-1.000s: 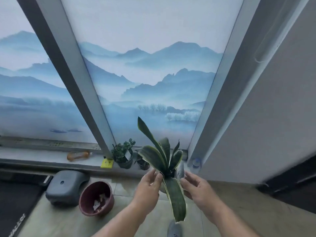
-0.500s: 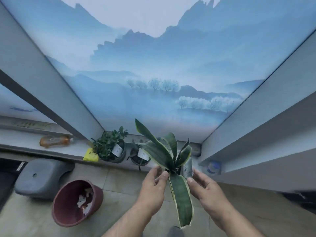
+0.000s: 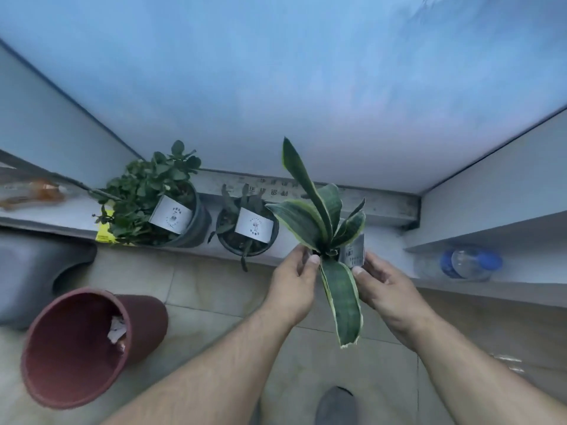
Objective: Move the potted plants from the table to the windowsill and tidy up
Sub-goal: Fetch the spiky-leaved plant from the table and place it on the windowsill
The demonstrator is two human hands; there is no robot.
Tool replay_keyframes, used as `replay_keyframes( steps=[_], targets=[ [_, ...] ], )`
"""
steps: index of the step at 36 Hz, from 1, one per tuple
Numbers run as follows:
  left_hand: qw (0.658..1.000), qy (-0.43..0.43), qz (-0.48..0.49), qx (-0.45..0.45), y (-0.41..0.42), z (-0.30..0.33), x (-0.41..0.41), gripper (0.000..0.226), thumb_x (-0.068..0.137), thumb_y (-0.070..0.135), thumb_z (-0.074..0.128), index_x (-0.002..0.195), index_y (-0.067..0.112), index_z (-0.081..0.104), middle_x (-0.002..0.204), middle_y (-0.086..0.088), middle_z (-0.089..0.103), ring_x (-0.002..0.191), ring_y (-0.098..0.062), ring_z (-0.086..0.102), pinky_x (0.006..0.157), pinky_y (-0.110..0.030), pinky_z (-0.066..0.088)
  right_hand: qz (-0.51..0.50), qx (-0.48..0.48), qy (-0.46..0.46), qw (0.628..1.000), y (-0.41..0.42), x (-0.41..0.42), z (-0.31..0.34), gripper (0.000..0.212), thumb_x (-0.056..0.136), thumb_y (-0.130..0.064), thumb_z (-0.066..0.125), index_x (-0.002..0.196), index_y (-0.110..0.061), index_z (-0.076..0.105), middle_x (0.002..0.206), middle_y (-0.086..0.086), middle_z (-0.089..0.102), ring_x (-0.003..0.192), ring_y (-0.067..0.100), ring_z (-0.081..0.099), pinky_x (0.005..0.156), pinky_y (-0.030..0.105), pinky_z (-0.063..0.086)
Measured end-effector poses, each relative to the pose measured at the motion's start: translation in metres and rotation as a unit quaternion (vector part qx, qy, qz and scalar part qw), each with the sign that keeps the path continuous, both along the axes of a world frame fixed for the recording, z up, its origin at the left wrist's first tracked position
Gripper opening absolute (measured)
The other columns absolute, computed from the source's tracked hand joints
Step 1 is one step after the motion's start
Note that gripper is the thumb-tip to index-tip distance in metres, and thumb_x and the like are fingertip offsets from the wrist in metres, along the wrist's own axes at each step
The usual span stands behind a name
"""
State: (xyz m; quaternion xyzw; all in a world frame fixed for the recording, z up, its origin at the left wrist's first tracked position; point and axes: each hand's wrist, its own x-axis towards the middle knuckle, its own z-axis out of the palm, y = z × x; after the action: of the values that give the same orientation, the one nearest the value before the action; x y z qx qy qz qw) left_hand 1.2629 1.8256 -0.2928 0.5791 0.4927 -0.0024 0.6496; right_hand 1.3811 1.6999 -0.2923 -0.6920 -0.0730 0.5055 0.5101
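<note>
both hands hold one snake plant (image 3: 319, 222) at its base, the left hand (image 3: 294, 283) curled round the left side with the thumb near the leaf bases, the right hand (image 3: 380, 286) curled round the right side, thumb by a white label (image 3: 352, 250) stuck up beside the leaves. the pot itself is hidden behind the hands and leaves. the plant is at the front edge of the windowsill (image 3: 383, 240); whether it rests on it or is held just above cannot be told. its longest leaf runs up and slightly left toward the blind, and one broad leaf hangs down toward the camera between the wrists, so the long axis runs roughly far to near.

two more potted plants stand on the sill to its left: a bushy round-leaved plant (image 3: 153, 197) in a dark pot and, just beside it, a small dark pot (image 3: 245, 231) with thin leaves, each carrying one white label. one plastic bottle (image 3: 460, 262) lies on the ledge at right. on the floor sit one dark red bin (image 3: 76, 348) with paper scraps and one grey stool (image 3: 36, 271).
</note>
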Motion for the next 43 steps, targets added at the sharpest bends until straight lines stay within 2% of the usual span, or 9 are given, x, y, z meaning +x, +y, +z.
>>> replay_keyframes(
  steps=[3,5,9,20,24,32,36,40,43],
  targets=[
    [1.000,0.013,0.000,0.002,0.008,-0.031,0.007,0.034,0.105,0.024,0.049,0.138,0.025,0.056,0.130,-0.005,0.069,0.124,-0.027,0.060,0.106,-0.046,0.048,0.002,-0.001,0.004,1.000,0.010,0.007,-0.027,0.039,0.106,-0.006,0.050,0.134,-0.029,0.066,0.127,-0.008,0.074,0.119,0.013,0.068,0.102,0.034,0.052],
    [1.000,0.015,-0.004,0.006,0.014,-0.049,0.013,0.036,0.105,0.024,0.049,0.140,0.027,0.055,0.129,-0.004,0.070,0.123,-0.026,0.062,0.107,-0.048,0.047,0.001,-0.003,0.007,1.000,0.016,0.013,-0.043,0.039,0.106,-0.006,0.051,0.132,-0.030,0.067,0.126,-0.009,0.075,0.117,0.010,0.068,0.104,0.035,0.052],
    [0.999,0.026,-0.017,0.023,0.024,-0.070,0.017,0.030,0.104,0.028,0.049,0.133,0.025,0.059,0.125,0.005,0.071,0.120,-0.014,0.064,0.110,-0.044,0.046,-0.003,-0.006,0.004,1.000,0.025,0.019,-0.066,0.045,0.106,-0.005,0.049,0.138,-0.032,0.064,0.131,-0.011,0.072,0.129,0.011,0.062,0.113,0.041,0.047],
    [0.999,0.050,-0.005,0.019,0.029,-0.097,0.021,0.028,0.103,0.031,0.051,0.127,0.023,0.061,0.123,0.006,0.070,0.118,-0.015,0.063,0.108,-0.045,0.048,0.006,-0.027,-0.018,0.999,0.031,0.022,-0.095,0.046,0.105,-0.005,0.049,0.138,-0.034,0.063,0.133,-0.012,0.071,0.132,0.012,0.060,0.116,0.044,0.044],
    [0.998,0.057,0.001,0.006,0.030,-0.103,0.023,0.029,0.101,0.036,0.051,0.125,0.025,0.062,0.124,0.005,0.070,0.118,-0.021,0.064,0.105,-0.052,0.050,-0.001,-0.042,-0.017,0.999,0.032,0.023,-0.100,0.047,0.105,-0.004,0.048,0.140,-0.034,0.062,0.131,-0.012,0.072,0.131,0.013,0.061,0.116,0.043,0.045],
    [0.998,0.056,0.002,0.001,0.028,-0.105,0.026,0.028,0.104,0.033,0.050,0.129,0.024,0.060,0.129,0.008,0.068,0.120,-0.016,0.061,0.107,-0.050,0.049,-0.002,-0.051,-0.019,0.998,0.031,0.024,-0.107,0.046,0.106,-0.006,0.048,0.140,-0.034,0.061,0.132,-0.013,0.071,0.131,0.013,0.061,0.114,0.045,0.046],
    [0.998,0.058,0.004,0.006,0.029,-0.103,0.026,0.029,0.103,0.033,0.051,0.130,0.023,0.060,0.130,0.007,0.067,0.123,-0.018,0.060,0.107,-0.051,0.048,0.002,-0.064,-0.025,0.998,0.031,0.023,-0.105,0.048,0.106,-0.010,0.049,0.137,-0.044,0.062,0.133,-0.017,0.069,0.133,0.011,0.058,0.117,0.046,0.043],
    [0.998,0.062,-0.004,-0.001,0.029,-0.099,0.024,0.032,0.104,0.035,0.048,0.133,0.026,0.057,0.133,0.007,0.065,0.125,-0.018,0.059,0.108,-0.052,0.048,0.017,-0.076,-0.025,0.997,0.031,0.021,-0.100,0.047,0.104,-0.014,0.051,0.142,-0.041,0.057,0.139,-0.015,0.066,0.135,0.010,0.057,0.117,0.043,0.043],
    [0.998,0.067,-0.004,-0.011,0.027,-0.085,0.019,0.044,0.103,0.037,0.047,0.146,0.031,0.046,0.147,0.006,0.055,0.135,-0.017,0.051,0.112,-0.052,0.044,-0.005,-0.102,-0.021,0.994,0.029,0.022,-0.086,0.060,0.102,-0.023,0.059,0.158,-0.028,0.039,0.160,-0.004,0.046,0.144,0.011,0.045,0.121,0.047,0.038]
  ],
)
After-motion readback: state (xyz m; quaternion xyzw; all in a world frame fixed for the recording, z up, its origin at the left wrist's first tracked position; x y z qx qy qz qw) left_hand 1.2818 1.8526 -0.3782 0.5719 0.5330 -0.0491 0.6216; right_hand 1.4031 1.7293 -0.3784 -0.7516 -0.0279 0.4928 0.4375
